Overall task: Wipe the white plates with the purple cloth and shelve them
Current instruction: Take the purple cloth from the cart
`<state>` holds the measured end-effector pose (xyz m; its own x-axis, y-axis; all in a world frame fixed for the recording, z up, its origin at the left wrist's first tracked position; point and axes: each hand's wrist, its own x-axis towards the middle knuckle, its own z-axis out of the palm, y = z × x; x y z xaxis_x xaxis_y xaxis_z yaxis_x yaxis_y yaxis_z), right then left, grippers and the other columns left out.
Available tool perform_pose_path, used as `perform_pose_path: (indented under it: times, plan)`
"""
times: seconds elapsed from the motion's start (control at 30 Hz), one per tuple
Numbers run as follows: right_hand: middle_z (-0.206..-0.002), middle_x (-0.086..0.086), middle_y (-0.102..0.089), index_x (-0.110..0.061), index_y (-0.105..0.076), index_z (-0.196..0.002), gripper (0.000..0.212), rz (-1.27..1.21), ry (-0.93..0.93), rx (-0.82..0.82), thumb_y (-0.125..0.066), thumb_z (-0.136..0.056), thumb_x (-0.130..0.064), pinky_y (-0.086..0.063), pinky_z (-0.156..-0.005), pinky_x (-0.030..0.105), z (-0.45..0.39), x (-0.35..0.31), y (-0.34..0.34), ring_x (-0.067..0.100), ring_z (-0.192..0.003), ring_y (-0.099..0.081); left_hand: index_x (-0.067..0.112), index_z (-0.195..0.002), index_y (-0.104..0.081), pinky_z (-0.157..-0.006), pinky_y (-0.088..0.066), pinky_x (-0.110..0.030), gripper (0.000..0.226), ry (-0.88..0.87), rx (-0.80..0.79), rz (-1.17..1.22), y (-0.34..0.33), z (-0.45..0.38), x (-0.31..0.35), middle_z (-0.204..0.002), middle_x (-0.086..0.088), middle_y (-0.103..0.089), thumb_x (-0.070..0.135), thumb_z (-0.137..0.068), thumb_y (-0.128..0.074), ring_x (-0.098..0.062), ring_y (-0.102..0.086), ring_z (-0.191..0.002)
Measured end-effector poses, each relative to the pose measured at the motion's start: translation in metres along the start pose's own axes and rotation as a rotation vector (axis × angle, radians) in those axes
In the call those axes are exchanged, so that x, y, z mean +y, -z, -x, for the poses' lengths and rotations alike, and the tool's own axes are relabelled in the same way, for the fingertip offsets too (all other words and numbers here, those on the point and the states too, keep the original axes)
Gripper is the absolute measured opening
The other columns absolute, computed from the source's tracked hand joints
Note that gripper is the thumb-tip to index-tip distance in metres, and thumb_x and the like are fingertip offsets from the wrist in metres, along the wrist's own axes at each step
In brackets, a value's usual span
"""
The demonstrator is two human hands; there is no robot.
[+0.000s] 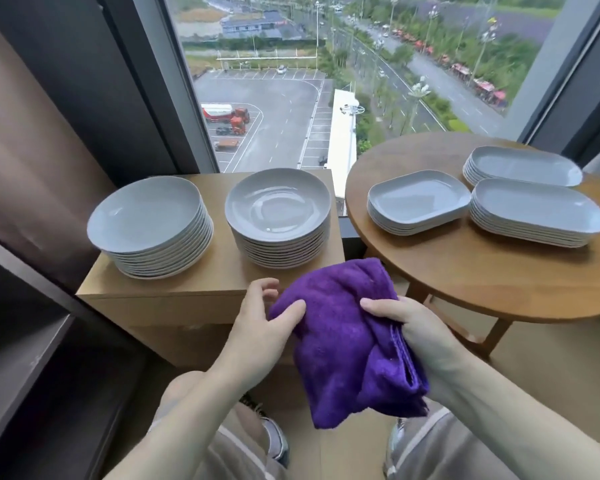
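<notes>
A folded purple cloth (340,334) hangs in front of me between both hands. My right hand (416,334) grips its right side, thumb on top and fingers behind. My left hand (260,323) touches the cloth's left edge with its thumb while the fingers are spread and relaxed. Two stacks of round white plates stand on a low wooden cabinet (201,285): the left stack (149,223) and the right stack (278,216). Three stacks of oblong white plates sit on a round wooden table (482,278): one near (418,200), one far right (522,166), one front right (537,211).
A large window rises behind the cabinet and table. A brown curtain (32,168) hangs at the left, beside a dark shelf unit (18,341) at lower left. My knees and shoes show below the cloth on the floor.
</notes>
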<state>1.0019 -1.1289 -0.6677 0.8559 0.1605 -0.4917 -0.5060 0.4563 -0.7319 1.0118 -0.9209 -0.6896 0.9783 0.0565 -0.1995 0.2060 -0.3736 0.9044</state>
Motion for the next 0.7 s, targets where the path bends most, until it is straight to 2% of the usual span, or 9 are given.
perform_pose_path:
  times: [0.03,0.07,0.13,0.23,0.33,0.47,0.57,0.63,0.7]
  plan:
    - [-0.096,0.025,-0.072,0.004,-0.072,-0.103,0.022,-0.051,-0.007,-0.027,-0.062,-0.084,-0.003,-0.062,-0.068,0.039,0.002,-0.003,-0.001,0.034,-0.074,-0.072,0.028,-0.125,-0.059,-0.087,-0.049,-0.03,0.066,0.155,-0.1,0.165,-0.001,-0.002,0.004,-0.113,0.009,-0.066,0.058,-0.068,-0.073,-0.008,-0.064,-0.102]
    - [-0.096,0.025,-0.073,0.004,-0.074,-0.102,0.024,-0.091,-0.004,-0.055,-0.063,-0.082,-0.004,-0.064,-0.067,0.04,0.002,-0.005,0.0,0.034,-0.074,-0.074,0.024,-0.123,-0.062,-0.081,-0.053,-0.03,0.067,0.277,-0.221,0.326,-0.002,-0.003,0.007,-0.107,0.004,-0.069,0.059,-0.066,-0.071,-0.013,-0.068,-0.094]
    - [-0.098,0.026,-0.074,0.002,-0.076,-0.1,0.024,-0.138,0.018,-0.102,-0.063,-0.081,-0.005,-0.064,-0.064,0.042,0.004,-0.01,0.0,0.035,-0.076,-0.075,0.015,-0.122,-0.069,-0.072,-0.058,-0.031,0.058,0.305,-0.342,0.551,-0.006,-0.002,0.01,-0.102,-0.006,-0.074,0.047,-0.074,-0.071,-0.019,-0.072,-0.087]
    - [-0.106,0.027,-0.073,0.002,-0.076,-0.105,0.028,-0.104,0.027,-0.131,-0.063,-0.08,-0.002,-0.064,-0.069,0.044,0.004,-0.014,0.001,0.036,-0.084,-0.075,0.011,-0.128,-0.068,-0.075,-0.061,-0.033,0.049,0.172,-0.295,0.731,-0.013,0.002,0.009,-0.118,-0.011,-0.076,0.028,-0.082,-0.072,-0.023,-0.074,-0.098]
    - [-0.108,0.027,-0.073,0.008,-0.067,-0.119,0.042,0.009,0.059,-0.071,-0.068,-0.078,-0.002,-0.064,-0.073,0.042,0.001,-0.013,0.004,0.035,-0.085,-0.074,0.017,-0.129,-0.066,-0.075,-0.061,-0.034,0.044,0.12,-0.186,0.71,-0.012,0.0,0.012,-0.12,-0.009,-0.076,0.031,-0.089,-0.077,-0.024,-0.075,-0.101]
    - [-0.105,0.024,-0.074,0.003,-0.075,-0.104,0.027,0.04,0.11,-0.069,-0.066,-0.079,-0.004,-0.064,-0.072,0.038,0.001,-0.009,0.005,0.031,-0.083,-0.075,0.014,-0.121,-0.068,-0.075,-0.061,-0.028,0.033,0.096,-0.094,0.712,-0.002,-0.006,0.019,-0.11,-0.007,-0.078,0.03,-0.093,-0.063,-0.019,-0.075,-0.095]
    - [-0.111,0.024,-0.074,-0.004,-0.081,-0.096,0.022,-0.006,0.075,-0.089,-0.064,-0.084,-0.008,-0.064,-0.078,0.04,0.003,-0.01,0.004,0.033,-0.089,-0.075,0.013,-0.116,-0.071,-0.069,-0.061,-0.028,0.039,0.14,-0.129,0.771,0.002,-0.003,0.025,-0.104,-0.009,-0.079,0.036,-0.086,-0.066,-0.02,-0.077,-0.086]
    - [-0.114,0.023,-0.074,-0.001,-0.078,-0.104,0.027,-0.079,0.021,-0.1,-0.061,-0.086,-0.012,-0.064,-0.077,0.041,0.004,-0.012,0.003,0.033,-0.09,-0.076,0.01,-0.112,-0.075,-0.073,-0.061,-0.033,0.044,0.203,-0.17,0.839,0.001,-0.003,0.024,-0.107,-0.014,-0.079,0.042,-0.082,-0.069,-0.024,-0.077,-0.088]
    - [-0.115,0.022,-0.074,-0.001,-0.073,-0.114,0.033,-0.074,-0.024,-0.102,-0.06,-0.088,-0.016,-0.064,-0.078,0.041,0.003,-0.011,0.002,0.032,-0.091,-0.076,0.01,-0.089,-0.084,-0.066,-0.061,-0.029,0.035,0.28,-0.159,0.908,-0.002,-0.006,0.026,-0.098,-0.015,-0.08,0.041,-0.083,-0.07,-0.023,-0.078,-0.081]
